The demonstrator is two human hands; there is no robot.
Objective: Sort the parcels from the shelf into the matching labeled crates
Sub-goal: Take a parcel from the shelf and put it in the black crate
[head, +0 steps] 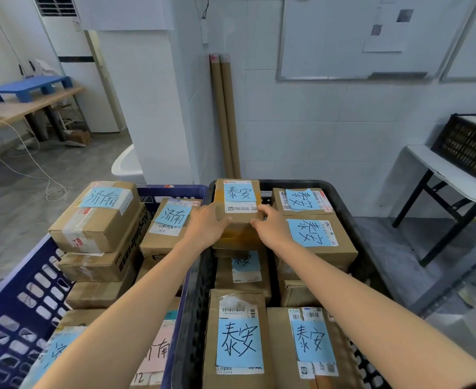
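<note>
A small cardboard parcel (238,203) with a blue handwritten label sits on top of other parcels at the far end of the black crate (343,197). My left hand (207,224) grips its near left corner and my right hand (270,223) grips its near right corner. Several more parcels with the same blue label fill the black crate, such as one (239,341) at the near end. The blue crate (20,304) on the left holds parcels with a different blue label, such as one (99,217) on top.
Two cardboard tubes (225,116) lean against the white wall behind the crates. A white folding table (455,178) at the right carries another black crate (469,147). A wooden bench with a blue pallet (32,85) stands at the far left. A white cable lies on the floor.
</note>
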